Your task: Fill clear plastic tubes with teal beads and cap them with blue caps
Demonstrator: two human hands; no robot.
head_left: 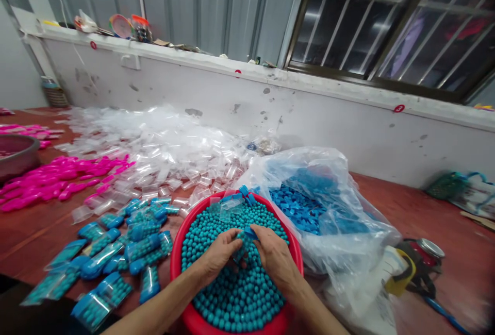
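A red basin full of small teal balls stands in front of me. Over it, my left hand and my right hand meet, both closed around a small clear tube filled with teal balls. The tube has a blue cap at its right end, under my right fingers. A few empty clear tubes and blue caps lie on the balls at the basin's far side.
Filled blue-capped tubes lie left of the basin. A clear bag of blue caps sits to its right. Empty clear tubes are heaped behind, pink pieces and a metal bowl at far left, tape rolls right.
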